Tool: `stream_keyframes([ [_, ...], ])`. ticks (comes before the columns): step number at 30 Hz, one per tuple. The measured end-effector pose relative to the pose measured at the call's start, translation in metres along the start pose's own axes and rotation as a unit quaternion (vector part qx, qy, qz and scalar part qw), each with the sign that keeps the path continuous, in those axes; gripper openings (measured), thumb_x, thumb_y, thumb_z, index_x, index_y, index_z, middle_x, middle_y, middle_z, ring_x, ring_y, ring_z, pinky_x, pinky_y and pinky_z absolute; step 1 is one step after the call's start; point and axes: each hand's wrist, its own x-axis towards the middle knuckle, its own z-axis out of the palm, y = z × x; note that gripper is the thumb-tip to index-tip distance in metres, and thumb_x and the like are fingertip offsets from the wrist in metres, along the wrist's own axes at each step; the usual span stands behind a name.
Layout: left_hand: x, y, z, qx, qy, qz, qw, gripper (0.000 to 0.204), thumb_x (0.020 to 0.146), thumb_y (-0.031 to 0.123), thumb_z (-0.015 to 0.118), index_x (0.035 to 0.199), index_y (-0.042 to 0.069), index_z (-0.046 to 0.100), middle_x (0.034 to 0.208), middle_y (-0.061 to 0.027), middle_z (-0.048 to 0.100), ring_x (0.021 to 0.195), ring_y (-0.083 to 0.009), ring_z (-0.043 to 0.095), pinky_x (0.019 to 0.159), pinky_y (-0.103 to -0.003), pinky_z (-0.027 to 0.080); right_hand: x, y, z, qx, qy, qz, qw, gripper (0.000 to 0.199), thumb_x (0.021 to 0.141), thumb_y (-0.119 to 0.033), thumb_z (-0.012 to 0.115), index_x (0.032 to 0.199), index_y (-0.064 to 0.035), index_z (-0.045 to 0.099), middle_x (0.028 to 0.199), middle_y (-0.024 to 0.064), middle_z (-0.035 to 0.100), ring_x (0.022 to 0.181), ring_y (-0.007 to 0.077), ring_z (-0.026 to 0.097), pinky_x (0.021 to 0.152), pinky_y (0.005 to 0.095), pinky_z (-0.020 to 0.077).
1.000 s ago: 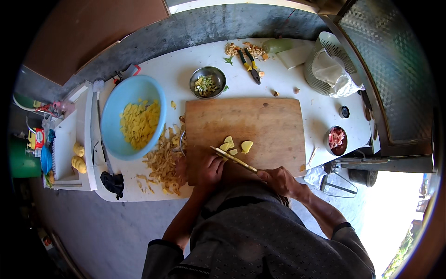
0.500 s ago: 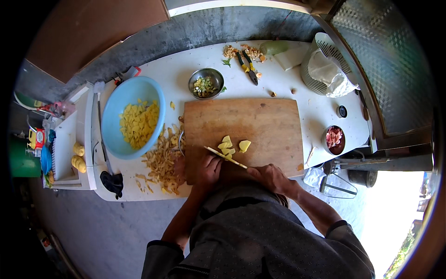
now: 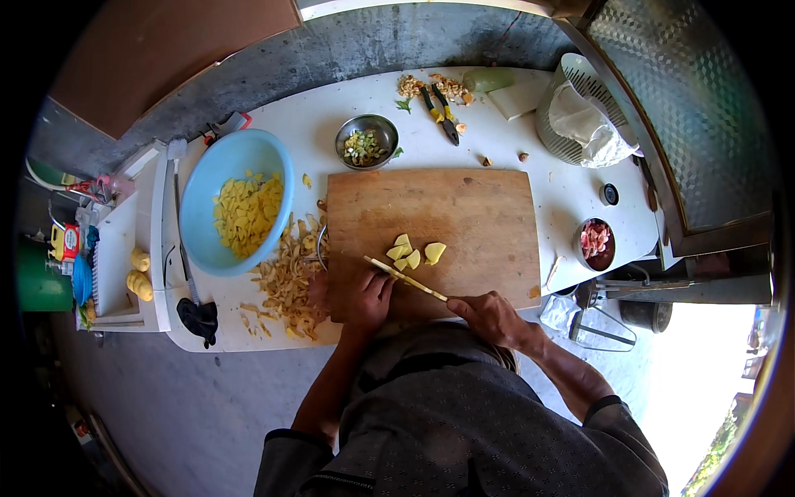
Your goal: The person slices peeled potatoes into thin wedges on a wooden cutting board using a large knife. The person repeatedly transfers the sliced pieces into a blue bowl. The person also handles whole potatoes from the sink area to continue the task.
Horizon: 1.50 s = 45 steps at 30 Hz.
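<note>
Knife [image 3: 406, 279] in right hand [image 3: 489, 317] grip, blade beside potato pieces [image 3: 411, 253]

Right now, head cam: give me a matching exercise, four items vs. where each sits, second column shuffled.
Things:
1. blue bowl
2. small metal bowl
3. potato pieces
4. peel pile

Places:
A. on the wooden cutting board, just beyond the knife
B. on the white table behind the board's far left corner
C. left of the board, holding yellow slices
D. on the table between the blue bowl and the board's left edge

Pairs: 1-C, 2-B, 3-A, 4-D
</note>
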Motion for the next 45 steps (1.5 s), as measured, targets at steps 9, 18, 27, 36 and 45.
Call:
stream_keyframes([
  [9,-0.001,-0.005,0.003,-0.008,0.008,0.010,1.000,0.013,0.091,0.003,0.082,0.103,0.001,0.077,0.103,-0.0138,0.072,0.096,-0.0358,0.070,0.084,-0.044,0.058,0.015,0.054,0.033,-0.268,0.069,-0.172,0.945,0.036,0.114,-0.028,0.060,0.128,0.0008,0.075,0.078,0.0203,0.071,0.058,0.0362,0.062,0.056,0.0429,0.0523],
  [18,0.002,-0.001,-0.002,0.010,-0.002,0.025,1.000,0.013,0.090,0.003,0.082,0.102,0.001,0.077,0.103,-0.0144,0.072,0.096,-0.0363,0.069,0.083,-0.046,0.058,0.019,0.021,0.017,-0.002,0.023,-0.014,1.000,0.040,0.115,-0.032,0.056,0.131,0.0009,0.073,0.092,0.0289,0.073,0.078,0.0439,0.072,0.071,0.0476,0.0563],
  [27,-0.005,-0.007,0.003,0.000,0.013,0.023,1.000,0.014,0.090,0.003,0.083,0.103,-0.001,0.077,0.106,-0.0156,0.071,0.097,-0.0372,0.070,0.084,-0.046,0.058,0.000,0.002,0.000,0.009,-0.005,-0.033,0.999,0.048,0.118,-0.037,0.051,0.124,0.0045,0.074,0.080,0.0320,0.069,0.068,0.0450,0.069,0.072,0.0497,0.0541],
  [36,0.000,-0.002,-0.003,-0.010,-0.009,0.021,1.000,0.014,0.090,0.001,0.081,0.104,-0.001,0.077,0.107,-0.0156,0.073,0.098,-0.0373,0.070,0.086,-0.046,0.058,0.009,0.040,0.026,-0.301,0.126,-0.170,0.930,0.035,0.115,-0.025,0.057,0.131,0.0012,0.074,0.087,0.0281,0.073,0.075,0.0421,0.071,0.069,0.0449,0.0556],
  [45,-0.009,-0.010,0.000,0.013,-0.004,0.022,1.000,0.014,0.091,0.001,0.080,0.104,-0.001,0.076,0.108,-0.0158,0.072,0.097,-0.0372,0.070,0.084,-0.045,0.058,0.009,0.020,0.021,-0.058,0.042,-0.069,0.995,0.042,0.116,-0.034,0.054,0.135,-0.0001,0.072,0.094,0.0293,0.074,0.086,0.0455,0.072,0.076,0.0497,0.0555],
])
